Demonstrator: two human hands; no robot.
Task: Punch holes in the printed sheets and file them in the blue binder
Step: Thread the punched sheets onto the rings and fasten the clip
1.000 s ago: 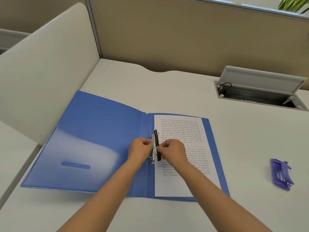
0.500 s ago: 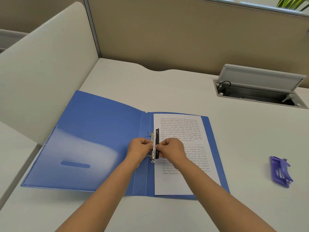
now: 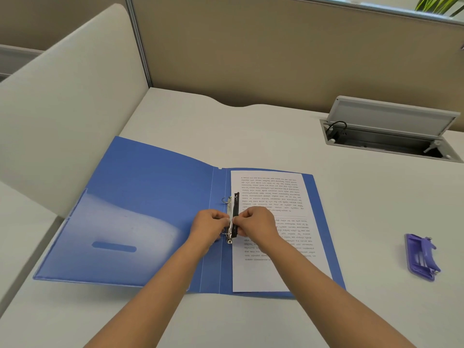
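The blue binder (image 3: 150, 204) lies open flat on the desk. Printed sheets (image 3: 273, 194) rest on its right half, text upside down to me. Along the spine sits the metal ring mechanism (image 3: 229, 204) with a black clamp bar (image 3: 236, 200) beside it. My left hand (image 3: 209, 227) pinches the metal mechanism from the left. My right hand (image 3: 258, 224) pinches the black bar from the right. Both hands meet at the lower ring, which they partly hide.
A purple hole punch (image 3: 420, 257) lies on the desk at the right. An open cable box (image 3: 386, 136) with a raised lid is sunk into the desk at the back right. Partition walls (image 3: 62, 116) stand at the left and behind.
The black bar, tilted a second ago, now stands straight along the sheet's left edge next to the rings. Both hands have stayed at the mechanism.
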